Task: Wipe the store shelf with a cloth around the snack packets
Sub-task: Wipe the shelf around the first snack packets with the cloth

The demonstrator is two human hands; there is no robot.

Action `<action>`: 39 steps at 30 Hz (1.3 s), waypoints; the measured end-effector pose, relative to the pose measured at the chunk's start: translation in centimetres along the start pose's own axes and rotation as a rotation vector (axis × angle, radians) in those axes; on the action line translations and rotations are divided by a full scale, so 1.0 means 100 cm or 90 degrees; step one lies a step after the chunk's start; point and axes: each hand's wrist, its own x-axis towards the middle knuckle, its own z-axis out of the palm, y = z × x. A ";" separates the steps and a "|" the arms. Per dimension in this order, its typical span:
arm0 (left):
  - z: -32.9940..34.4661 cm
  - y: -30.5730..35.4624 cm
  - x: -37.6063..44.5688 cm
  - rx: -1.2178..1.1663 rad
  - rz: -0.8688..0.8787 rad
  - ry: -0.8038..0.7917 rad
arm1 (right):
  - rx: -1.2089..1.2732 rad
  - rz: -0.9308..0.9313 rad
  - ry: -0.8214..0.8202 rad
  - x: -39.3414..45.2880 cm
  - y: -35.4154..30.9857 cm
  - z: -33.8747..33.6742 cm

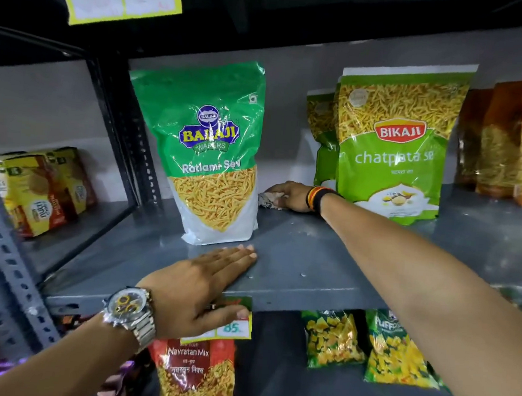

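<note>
Two bare hands reach onto a grey metal shelf (326, 265) as we look down from head height. Our right hand (291, 195) stretches to the back of the shelf, fingers (277, 188) curled down over a crumpled whitish cloth (269, 200), pressing it against the shelf surface. It sits in the gap between a green Balaji Ratlami Sev packet (213, 153), standing upright on the left, and a green Bikaji chatpata sev packet (395, 142) on the right. Our left hand (206, 287), with a metal wristwatch (130, 311) on the wrist, lies flat and open on the shelf's front edge, holding nothing, its thumb over a price tag (234, 328). Small pale crumbs dot the shelf.
</note>
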 end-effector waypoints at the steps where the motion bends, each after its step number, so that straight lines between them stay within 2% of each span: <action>1: -0.001 0.001 0.000 -0.006 -0.002 -0.004 | 0.003 -0.005 0.002 -0.010 -0.003 0.001; 7: -0.004 0.006 -0.003 0.003 -0.009 0.014 | 0.058 -0.103 0.004 -0.104 -0.020 0.001; 10: -0.006 0.008 -0.001 0.000 -0.010 0.006 | 0.042 -0.151 -0.046 -0.163 -0.019 -0.002; 12: -0.004 0.006 0.001 -0.005 -0.003 -0.001 | 0.073 -0.156 -0.096 -0.190 -0.019 -0.014; 15: -0.002 0.003 0.001 -0.003 0.000 -0.003 | 0.142 -0.139 -0.010 -0.189 -0.023 -0.034; 20: -0.001 0.006 -0.002 -0.004 -0.006 0.016 | 0.010 -0.050 0.052 -0.169 -0.017 0.003; 23: 0.002 0.005 -0.002 -0.004 -0.008 0.022 | 0.022 -0.094 0.072 -0.208 -0.019 0.009; 28: 0.004 0.000 0.001 -0.007 -0.005 0.014 | 0.095 -0.133 -0.019 -0.296 -0.025 -0.018; 31: 0.000 0.004 0.002 0.003 -0.010 0.010 | 0.170 -0.103 0.076 -0.275 -0.027 -0.027; 33: -0.004 0.008 0.000 -0.002 -0.014 -0.007 | 0.166 -0.095 0.126 -0.244 -0.036 -0.023; 39: -0.010 -0.008 -0.019 -0.021 -0.106 -0.017 | 0.067 -0.079 0.062 -0.166 -0.074 -0.003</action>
